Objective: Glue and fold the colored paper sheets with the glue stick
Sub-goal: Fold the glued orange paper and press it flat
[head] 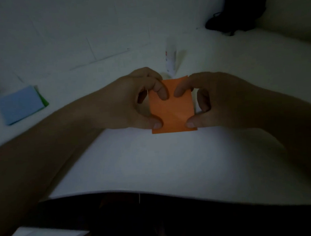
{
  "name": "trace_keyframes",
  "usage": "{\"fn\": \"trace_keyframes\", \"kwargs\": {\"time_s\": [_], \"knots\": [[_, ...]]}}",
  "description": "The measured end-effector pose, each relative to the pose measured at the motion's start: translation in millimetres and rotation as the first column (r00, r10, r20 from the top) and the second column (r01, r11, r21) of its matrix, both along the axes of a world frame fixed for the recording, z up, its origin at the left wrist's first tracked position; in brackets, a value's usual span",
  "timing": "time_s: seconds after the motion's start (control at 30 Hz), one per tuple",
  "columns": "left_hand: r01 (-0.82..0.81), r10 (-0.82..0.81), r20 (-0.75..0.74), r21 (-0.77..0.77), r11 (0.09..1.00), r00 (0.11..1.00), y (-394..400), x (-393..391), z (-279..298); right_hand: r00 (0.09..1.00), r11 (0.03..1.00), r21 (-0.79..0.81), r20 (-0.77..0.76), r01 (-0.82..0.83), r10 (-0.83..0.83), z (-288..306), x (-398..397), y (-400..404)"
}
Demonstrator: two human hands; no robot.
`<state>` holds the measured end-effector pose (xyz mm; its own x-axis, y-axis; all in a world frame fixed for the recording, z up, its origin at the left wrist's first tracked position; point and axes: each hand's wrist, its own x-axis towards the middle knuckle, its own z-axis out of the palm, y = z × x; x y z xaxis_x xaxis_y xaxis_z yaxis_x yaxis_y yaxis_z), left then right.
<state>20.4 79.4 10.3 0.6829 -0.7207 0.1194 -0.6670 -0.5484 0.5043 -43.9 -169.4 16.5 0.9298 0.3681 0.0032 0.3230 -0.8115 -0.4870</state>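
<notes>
Dim scene. Left hand [131,99] and right hand [217,98] pinch orange paper [171,107] above white table [154,164]. Glue stick [170,57] behind. Blue-green paper stack [21,105] far left.

Both forearms reach inward, the left hand [131,101] and right hand [221,100] facing, fingers and thumbs curled, pinching.

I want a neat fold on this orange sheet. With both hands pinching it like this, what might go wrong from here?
1. The left hand and right hand hold the orange sheet above the table, unsupported, so the crease may come out crooked.
2. The light is dim, so lining up edges is harder.
3. The glue stick stands just behind the hands; a forward push might tip it.
</notes>
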Motion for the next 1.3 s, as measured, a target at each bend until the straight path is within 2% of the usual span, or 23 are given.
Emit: {"fn": "trace_keyframes", "kwargs": {"time_s": [0.1, 0.23, 0.4, 0.6, 0.73, 1.03, 1.3], "knots": [[0.026, -0.027, -0.013, -0.016, 1.000, 1.000, 1.6, -4.2, 8.2, 0.996, 1.000, -0.018, 0.080, -0.022, 0.024, 4.9, 3.6, -3.7], [0.129, -0.129, 0.044, -0.004, 0.992, 0.991, 3.1, -0.9, 10.5, 0.999, 0.998, -0.047, 0.023, 0.029, -0.028, 9.6, -2.1, -4.8], [0.145, -0.144, 0.053, -0.027, 0.989, 0.988, 4.0, 0.5, 8.3, 1.000, 0.999, -0.034, 0.016, 0.014, -0.014, 13.0, -4.7, -0.4], [0.182, -0.178, 0.070, -0.052, 0.982, 0.981, 2.3, 1.5, 8.7, 0.988, 0.992, 0.104, 0.129, 0.069, -0.082, 4.4, 0.8, 20.1], [0.210, -0.201, 0.107, -0.078, 0.975, 0.974, 1.7, 1.0, 8.2, 0.975, 0.991, 0.072, 0.185, 0.110, -0.122, -4.8, -0.2, 31.2], [0.174, -0.170, 0.090, -0.047, 0.984, 0.981, 4.6, -0.7, 11.1, 0.980, 0.987, -0.047, 0.133, 0.157, -0.149, 8.8, -1.9, 9.0], [0.127, -0.124, 0.075, -0.030, 0.991, 0.989, 6.2, 2.4, 6.7, 0.978, 0.983, -0.034, 0.114, 0.178, -0.173, 10.5, -6.6, 11.1]]}}
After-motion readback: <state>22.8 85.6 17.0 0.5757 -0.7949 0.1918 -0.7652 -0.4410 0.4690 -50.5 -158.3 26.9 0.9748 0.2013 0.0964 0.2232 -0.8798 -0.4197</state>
